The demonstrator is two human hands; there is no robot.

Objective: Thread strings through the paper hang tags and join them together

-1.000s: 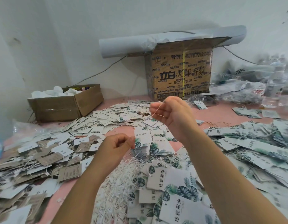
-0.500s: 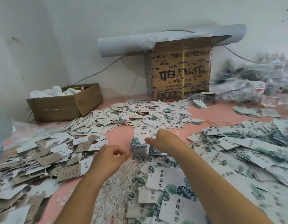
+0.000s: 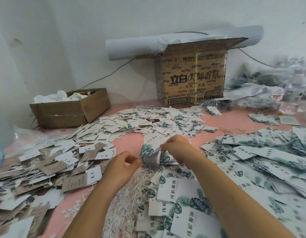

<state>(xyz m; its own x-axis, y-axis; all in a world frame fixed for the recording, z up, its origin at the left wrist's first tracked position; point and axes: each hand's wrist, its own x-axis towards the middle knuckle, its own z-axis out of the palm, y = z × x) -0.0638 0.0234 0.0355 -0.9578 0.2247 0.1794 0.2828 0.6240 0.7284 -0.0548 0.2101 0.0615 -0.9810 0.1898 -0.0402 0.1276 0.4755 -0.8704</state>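
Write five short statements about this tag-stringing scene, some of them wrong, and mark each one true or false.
1. The small cardboard box on the left is open. True.
2. The tall printed carton stands closest to the person. False: it stands far back, against the wall.
3. A white roll lies across the top of the tall printed carton. True.
4. Both hands lie flat with straight fingers. False: the fingers of the left hand and the right hand are curled, and the right hand pinches the leaf-print tags.
5. The loose strings are piled at the far right. False: they lie between the forearms, just below the left hand.
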